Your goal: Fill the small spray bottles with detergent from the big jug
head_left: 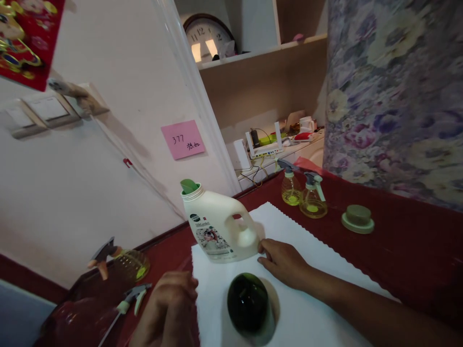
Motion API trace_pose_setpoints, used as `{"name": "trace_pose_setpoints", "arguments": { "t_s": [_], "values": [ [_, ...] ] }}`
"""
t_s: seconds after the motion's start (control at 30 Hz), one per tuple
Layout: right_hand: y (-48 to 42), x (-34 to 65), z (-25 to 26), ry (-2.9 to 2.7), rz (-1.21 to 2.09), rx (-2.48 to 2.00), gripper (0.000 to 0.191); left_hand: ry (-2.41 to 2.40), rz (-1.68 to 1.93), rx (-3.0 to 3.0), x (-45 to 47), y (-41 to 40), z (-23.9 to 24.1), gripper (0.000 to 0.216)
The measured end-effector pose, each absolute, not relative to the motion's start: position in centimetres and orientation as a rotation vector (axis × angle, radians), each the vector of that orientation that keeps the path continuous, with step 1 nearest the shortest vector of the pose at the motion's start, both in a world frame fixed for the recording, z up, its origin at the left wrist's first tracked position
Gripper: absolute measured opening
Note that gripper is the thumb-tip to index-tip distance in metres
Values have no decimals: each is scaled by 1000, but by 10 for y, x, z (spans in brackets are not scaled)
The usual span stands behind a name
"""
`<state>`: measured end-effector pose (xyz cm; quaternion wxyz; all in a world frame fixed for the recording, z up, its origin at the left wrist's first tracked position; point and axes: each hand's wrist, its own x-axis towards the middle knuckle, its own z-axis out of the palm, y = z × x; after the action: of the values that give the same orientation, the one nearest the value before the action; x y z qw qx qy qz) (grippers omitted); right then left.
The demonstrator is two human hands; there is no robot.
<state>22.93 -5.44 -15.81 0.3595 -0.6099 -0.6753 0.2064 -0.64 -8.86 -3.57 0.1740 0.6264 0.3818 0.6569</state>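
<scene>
A cream detergent jug [217, 231] with a printed label and a loop handle stands upright on a white sheet [300, 246]. Its mouth has no cap on, and a green spout [188, 186] shows there. My right hand [285, 262] rests on the sheet at the jug's lower right corner, fingertips against or just beside it, thumb and finger slightly apart. My left hand [171, 306] is at the sheet's left edge with fingers curled in; nothing shows in it. Between my hands, nearer me, is a dark green glossy round-topped object [248, 301] whose kind I cannot tell.
Two spray bottles [313, 200] and a green round lid-like piece [358, 219] stand on the dark red table [398, 226]. Left lie another spray bottle [132, 265] and a loose spray head [132, 299]. Behind are a wall with a pink note [183, 140], a router [265, 152] and a floral curtain [394, 96].
</scene>
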Motion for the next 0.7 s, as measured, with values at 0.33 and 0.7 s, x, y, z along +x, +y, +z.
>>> {"name": "trace_pose_setpoints", "arguments": {
  "t_s": [0.33,0.7],
  "values": [
    [-59,233,-162,-2025,399,-1587,10,1178,1659,1331,-42,-88,-15,35],
    [-57,238,-175,-2096,440,-1534,21,1746,880,1880,-138,-95,-60,31]
  ]
}}
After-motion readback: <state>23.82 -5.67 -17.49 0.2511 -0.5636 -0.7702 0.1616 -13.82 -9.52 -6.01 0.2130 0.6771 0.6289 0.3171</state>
